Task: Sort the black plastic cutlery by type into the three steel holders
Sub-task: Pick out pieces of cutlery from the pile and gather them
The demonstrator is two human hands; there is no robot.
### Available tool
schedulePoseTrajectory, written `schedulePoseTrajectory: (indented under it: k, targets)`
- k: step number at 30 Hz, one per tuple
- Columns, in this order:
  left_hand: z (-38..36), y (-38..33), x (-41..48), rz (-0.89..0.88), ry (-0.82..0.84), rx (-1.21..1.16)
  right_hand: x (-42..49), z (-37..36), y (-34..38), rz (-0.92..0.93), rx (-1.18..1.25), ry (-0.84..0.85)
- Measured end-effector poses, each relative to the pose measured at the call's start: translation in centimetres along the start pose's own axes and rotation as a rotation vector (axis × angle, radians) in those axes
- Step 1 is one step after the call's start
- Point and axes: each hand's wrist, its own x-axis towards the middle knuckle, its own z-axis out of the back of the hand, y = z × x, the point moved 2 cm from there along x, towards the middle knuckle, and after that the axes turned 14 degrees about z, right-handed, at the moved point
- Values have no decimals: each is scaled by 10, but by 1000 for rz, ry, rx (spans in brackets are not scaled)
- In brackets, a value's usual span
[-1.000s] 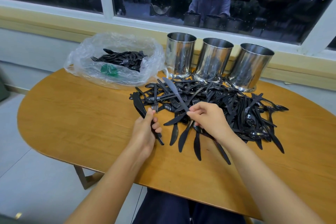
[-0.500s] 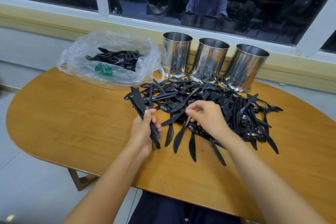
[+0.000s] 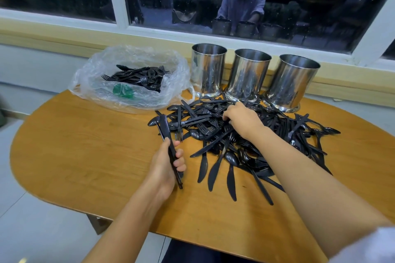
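Evidently light, stiff and slick by appearance, the black cutlery [image 3: 203,126] lies heaped on the table [image 3: 85,156] before three steel holders [image 3: 249,74]; handles judged the best hold. Left hand [image 3: 165,166] grips a knife bundle [image 3: 165,130]. Right hand [image 3: 241,116] reaches palm-down into the heap, grasp indeterminable.

The pile of black plastic cutlery [image 3: 245,139] — knives, forks and spoons mixed — lies loose on the table [image 3: 85,156], from its centre toward 2 o'clock. At the pile's 6 o'clock edge several knives lie flat. At its 9 o'clock a bundle of knives [image 3: 165,128] is gripped by the left hand [image 3: 165,166]. Three steel holders [image 3: 249,74] stand upright in a row at 12 o'clock — shiny, open on top.
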Motion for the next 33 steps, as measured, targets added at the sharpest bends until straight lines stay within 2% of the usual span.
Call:
schedulePoseTrajectory:
  k: [4,7,9,11,13,15,20,24,30,33]
  targets:
    - [-2,0,3,-1,16,-39,-2,4,-2,61,-162,-38]
    - [-3,0,5,-32,-8,3,-18,19,-5,40,-210,-196]
    - [-6,2,5,-54,-36,48,-36,32,4,-63,29,-384]
    - [-15,4,6,-63,-33,55,-53,41,24,-183,531,-503]
    - [-27,7,5,-69,-3,24,-68,41,51,-230,975,-486]
    - [-39,11,2,-86,33,6,-79,33,75,-229,1121,-426]
    - [-48,20,-7,-128,45,191,-88,13,104,-215,1178,-373]
    - [-41,15,-7,-303,-80,476,-85,23,92,-228,1097,-412]
    - [-39,-1,-11,-566,142,810,-58,71,92,-29,1315,-393]
    - [-38,-11,-14,-685,168,899,-45,90,98,94,1254,-410]
